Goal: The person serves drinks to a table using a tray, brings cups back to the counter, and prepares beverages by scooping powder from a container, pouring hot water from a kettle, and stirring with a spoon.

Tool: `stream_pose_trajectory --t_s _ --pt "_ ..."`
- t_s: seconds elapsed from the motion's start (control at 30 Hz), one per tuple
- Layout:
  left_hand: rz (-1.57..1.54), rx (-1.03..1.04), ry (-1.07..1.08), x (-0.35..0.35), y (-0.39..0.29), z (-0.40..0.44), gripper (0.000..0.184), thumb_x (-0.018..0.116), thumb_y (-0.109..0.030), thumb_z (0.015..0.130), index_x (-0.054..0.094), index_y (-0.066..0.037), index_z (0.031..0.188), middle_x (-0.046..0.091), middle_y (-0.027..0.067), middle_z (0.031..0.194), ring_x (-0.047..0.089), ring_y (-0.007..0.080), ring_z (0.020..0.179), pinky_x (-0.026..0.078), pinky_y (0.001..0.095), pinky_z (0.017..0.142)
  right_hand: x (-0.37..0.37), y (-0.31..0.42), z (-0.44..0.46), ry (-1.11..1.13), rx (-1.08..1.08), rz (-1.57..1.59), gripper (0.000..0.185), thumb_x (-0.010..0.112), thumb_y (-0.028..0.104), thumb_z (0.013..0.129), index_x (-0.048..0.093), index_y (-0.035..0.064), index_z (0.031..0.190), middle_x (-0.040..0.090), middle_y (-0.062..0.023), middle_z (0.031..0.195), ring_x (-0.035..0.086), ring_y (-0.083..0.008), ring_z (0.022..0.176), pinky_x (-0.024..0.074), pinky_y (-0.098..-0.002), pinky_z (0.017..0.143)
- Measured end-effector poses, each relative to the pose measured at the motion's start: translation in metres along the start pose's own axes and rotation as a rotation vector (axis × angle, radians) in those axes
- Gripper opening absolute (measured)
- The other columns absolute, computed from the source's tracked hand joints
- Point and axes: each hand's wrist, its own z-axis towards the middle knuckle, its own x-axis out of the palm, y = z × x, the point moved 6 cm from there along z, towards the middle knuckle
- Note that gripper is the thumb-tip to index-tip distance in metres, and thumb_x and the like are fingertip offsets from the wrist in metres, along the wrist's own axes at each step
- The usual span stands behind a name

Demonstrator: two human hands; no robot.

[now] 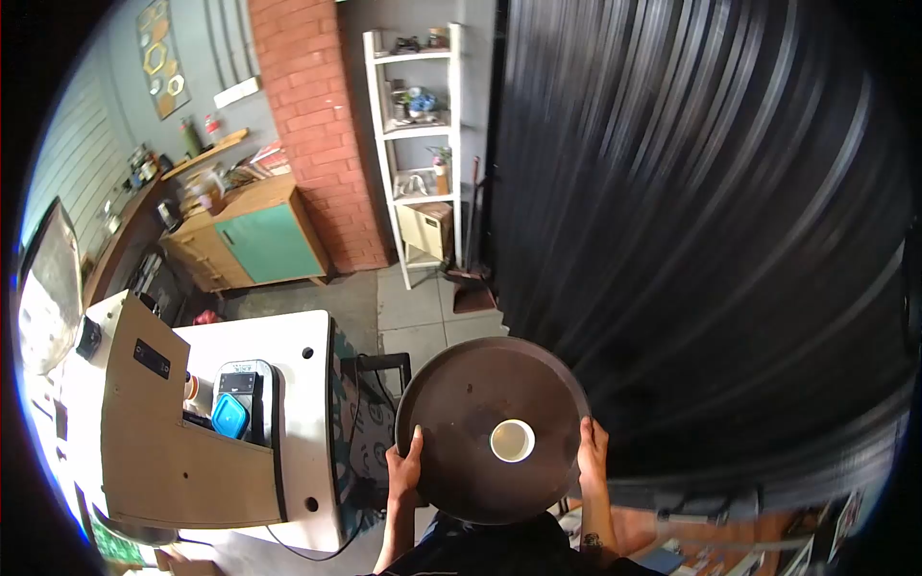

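The left hand (405,473) and right hand (593,459) grip opposite rims of a round dark-brown tray (451,384), thumbs on top (the fingers beneath are hidden). A small round white cup (512,441) stands on it, right of centre, with the white rectangular worktop (305,403) to the left.

Fisheye distortion is bending the scene's straight lines, and black corners are closing around it. White glare is washing out the far left, while the white tabletop (293,384) is reflecting light brightly near its front corner. The dark curtain (691,240) is streaking with blur.
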Motion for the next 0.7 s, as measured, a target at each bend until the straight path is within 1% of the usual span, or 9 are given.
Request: stream_pose_trajectory --t_s 0.1,0.13,0.27,0.37,0.43,0.47,0.53,0.63,0.7 --pt "-0.119 -0.027 -0.106 0.019 -0.002 0.019 0.035 0.066 -0.034 0.097 0.068 -0.001 0.084 0.055 -0.0054 0.068 0.047 0.0057 0.06 0.037 0.0258 0.054 0.025 0.0 0.061 0.039 0.049 -0.013 0.035 0.05 0.026 0.104 0.057 -0.0043 0.089 0.05 -0.0013 0.078 0.045 -0.012 0.077 0.0404 -0.0313 0.07" --pt "-0.145 -0.087 -0.112 0.023 -0.003 0.021 0.035 0.067 -0.035 0.096 0.068 -0.002 0.084 0.054 -0.0051 0.068 0.046 0.0055 0.059 0.037 0.0254 0.054 0.03 -0.002 0.083 0.153 0.055 -0.096 0.037 0.049 0.029 0.106 0.065 -0.0041 0.108 0.066 -0.007 0.097 0.057 -0.0145 0.095 0.0447 -0.0317 0.086" --pt "-0.176 -0.036 -0.269 0.046 -0.006 0.045 0.037 0.067 -0.037 0.096 0.067 -0.003 0.082 0.055 -0.0049 0.068 0.047 0.0052 0.058 0.036 0.0246 0.053 0.058 0.005 0.145 0.214 0.103 -0.105 0.041 0.051 0.034 0.104 0.063 -0.0034 0.118 0.064 -0.0114 0.113 0.057 -0.0193 0.109 0.0435 -0.0333 0.095" --pt "-0.199 -0.052 -0.315 0.058 -0.012 0.068 0.037 0.067 -0.036 0.097 0.066 -0.003 0.08 0.054 -0.0052 0.067 0.046 0.0051 0.057 0.035 0.0244 0.052 0.08 0.009 0.183 0.24 0.152 -0.213 0.051 0.055 0.042 0.102 0.059 -0.0014 0.128 0.049 -0.0161 0.136 0.047 -0.0252 0.127 0.0374 -0.0345 0.106" --pt "-0.219 -0.041 -0.327 0.061 -0.014 0.089 0.038 0.067 -0.036 0.097 0.063 -0.005 0.075 0.051 -0.0065 0.065 0.043 0.0043 0.056 0.032 0.0245 0.051 0.101 0.021 0.202 0.293 0.032 -0.203 0.045 0.051 0.039 0.103 0.06 -0.0052 0.108 0.059 -0.0166 0.1 0.055 -0.0232 0.096 0.0429 -0.0363 0.088" --pt "-0.165 -0.048 -0.342 0.061 -0.015 0.102 0.04 0.066 -0.038 0.097 0.061 -0.005 0.075 0.05 -0.0063 0.065 0.043 0.0047 0.056 0.033 0.0245 0.051 0.113 0.014 0.215 0.3 0.029 -0.196 0.045 0.051 0.039 0.103 0.06 -0.0052 0.108 0.059 -0.0166 0.1 0.055 -0.0232 0.096 0.0429 -0.0363 0.088" --pt "-0.107 -0.041 -0.35 0.063 -0.029 0.127 0.042 0.065 -0.04 0.098 0.059 -0.007 0.072 0.047 -0.0076 0.064 0.04 0.0043 0.055 0.03 0.0239 0.051 0.134 0.007 0.238 0.224 -0.083 -0.119 0.042 0.052 0.035 0.103 0.058 -0.0058 0.097 0.056 -0.0116 0.081 0.052 -0.0174 0.081 0.0426 -0.0337 0.075" --pt "-0.111 -0.048 -0.314 0.067 -0.042 0.178 0.042 0.065 -0.04 0.098 0.057 -0.01 0.07 0.045 -0.0088 0.064 0.038 0.0035 0.056 0.029 0.0241 0.051 0.169 0.011 0.274 0.236 -0.191 -0.098 0.04 0.053 0.033 0.103 0.058 -0.0046 0.09 0.048 -0.0062 0.07 0.045 -0.0145 0.071 0.0396 -0.0335 0.066" --pt "-0.13 -0.046 -0.317 0.073 -0.051 0.22 0.041 0.066 -0.039 0.097 0.057 -0.009 0.07 0.046 -0.0084 0.064 0.039 0.0036 0.057 0.03 0.0247 0.051 0.193 0.009 0.304 0.273 -0.15 -0.132 0.037 0.052 0.031 0.104 0.061 -0.0044 0.095 0.056 -0.0065 0.078 0.05 -0.0142 0.077 0.0424 -0.0325 0.072"
